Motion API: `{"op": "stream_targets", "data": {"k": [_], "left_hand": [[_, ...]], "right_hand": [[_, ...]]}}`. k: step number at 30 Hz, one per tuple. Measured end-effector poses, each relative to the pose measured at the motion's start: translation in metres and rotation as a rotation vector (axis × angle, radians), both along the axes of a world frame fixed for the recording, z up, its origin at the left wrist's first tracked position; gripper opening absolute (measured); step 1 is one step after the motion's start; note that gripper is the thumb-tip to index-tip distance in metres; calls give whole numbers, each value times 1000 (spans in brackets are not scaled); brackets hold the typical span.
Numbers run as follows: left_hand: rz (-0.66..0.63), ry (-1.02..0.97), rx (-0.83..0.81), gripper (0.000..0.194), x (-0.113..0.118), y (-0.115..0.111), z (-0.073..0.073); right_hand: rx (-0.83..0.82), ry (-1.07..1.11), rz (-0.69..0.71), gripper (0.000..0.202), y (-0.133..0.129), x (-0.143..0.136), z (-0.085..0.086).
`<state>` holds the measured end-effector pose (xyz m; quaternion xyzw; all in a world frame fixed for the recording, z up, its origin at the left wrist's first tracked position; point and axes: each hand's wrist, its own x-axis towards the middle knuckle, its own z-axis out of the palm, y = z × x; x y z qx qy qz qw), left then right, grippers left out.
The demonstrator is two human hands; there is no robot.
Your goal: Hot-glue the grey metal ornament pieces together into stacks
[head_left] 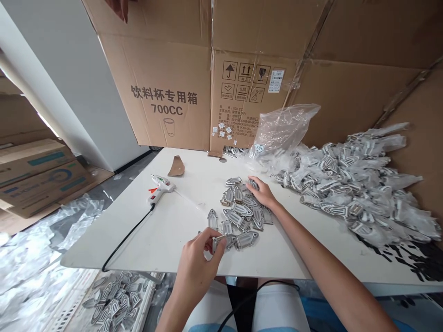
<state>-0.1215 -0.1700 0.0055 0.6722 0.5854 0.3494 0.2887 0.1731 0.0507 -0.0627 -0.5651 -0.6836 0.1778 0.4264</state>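
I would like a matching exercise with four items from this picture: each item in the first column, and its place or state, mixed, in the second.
Column one
1. Glue gun
2. Black strips
3. Left hand
4. Cardboard scrap

Column two
A. Pinches a grey part between thumb and fingers
B. Lies flat and brown on the white table, near the big boxes
C. White, with an orange trigger and a black cord
D. Scattered at the right end, beside the plastic bags

Right pairs: 1-C, 2-D, 3-A, 4-B.
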Motion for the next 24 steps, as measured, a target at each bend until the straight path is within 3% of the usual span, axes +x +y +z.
{"op": "stream_targets", "data": {"k": [4,6,9,11,14,16,18,21,24], "left_hand": [[16,-10,-15,32,-4,-1,3],[28,-28,-32,32,-8,0,5],[46,-71,-53,32,-14,0,10],[60,-106,-50,33,-19,-1,13],[110,-154,-10,32,-30,-4,19],[156,-181,20,30,-38,-7,23],[185,-209,36,30,-47,-10,26],[208,-246,40,31,-61,-13,29],[234,-282,23,32,-76,-12,27]], "right_hand": [[84,33,-142,50,-4,-10,29],[112,55,-134,48,-6,-27,49],[54,52,67,37,-13,-73,74],[-28,17,253,29,-18,-115,82],[-142,-57,400,20,-19,-183,77],[-195,-116,403,18,-14,-224,68],[-226,-178,373,29,-7,-256,59],[-223,-266,328,39,2,-291,50],[-190,-327,298,33,5,-310,45]]}}
